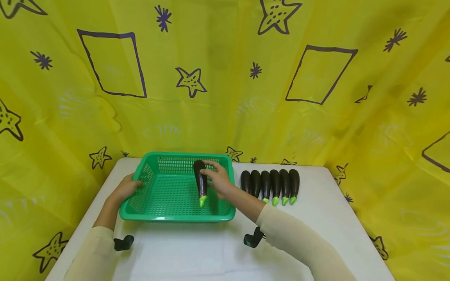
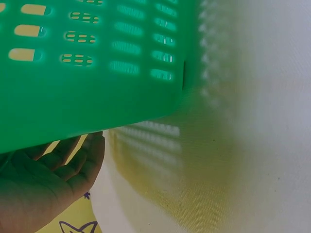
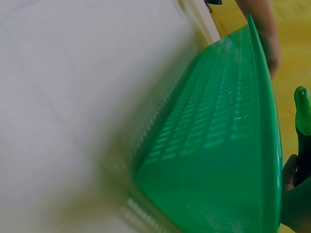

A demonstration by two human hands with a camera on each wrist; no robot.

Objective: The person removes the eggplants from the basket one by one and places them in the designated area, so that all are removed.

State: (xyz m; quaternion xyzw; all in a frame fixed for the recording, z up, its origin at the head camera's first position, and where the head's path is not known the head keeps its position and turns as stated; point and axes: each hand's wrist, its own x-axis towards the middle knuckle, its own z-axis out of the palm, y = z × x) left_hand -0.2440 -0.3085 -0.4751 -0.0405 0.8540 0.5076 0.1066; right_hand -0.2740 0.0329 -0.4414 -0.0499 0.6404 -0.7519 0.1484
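Observation:
A green plastic basket (image 1: 177,218) with slotted walls stands on the white table. My left hand (image 1: 125,188) grips its left side, thumb over the rim; in the left wrist view the fingers (image 2: 90,162) curl under the rim's outside. Over the basket's right part, my right hand (image 1: 219,180) holds a dark purple eggplant (image 1: 201,183) between thumb and fingers, its bright green stem end pointing down toward me. In the right wrist view the eggplant's green tip (image 3: 303,114) shows beyond the basket wall (image 3: 214,179). I see only the bare mesh floor inside the basket.
To the basket's right, several eggplants (image 1: 275,185) lie side by side in a row on the white tabletop (image 1: 327,218). A yellow patterned curtain (image 1: 225,117) hangs behind and on both sides. Black wrist devices (image 1: 124,242) show near both sleeves.

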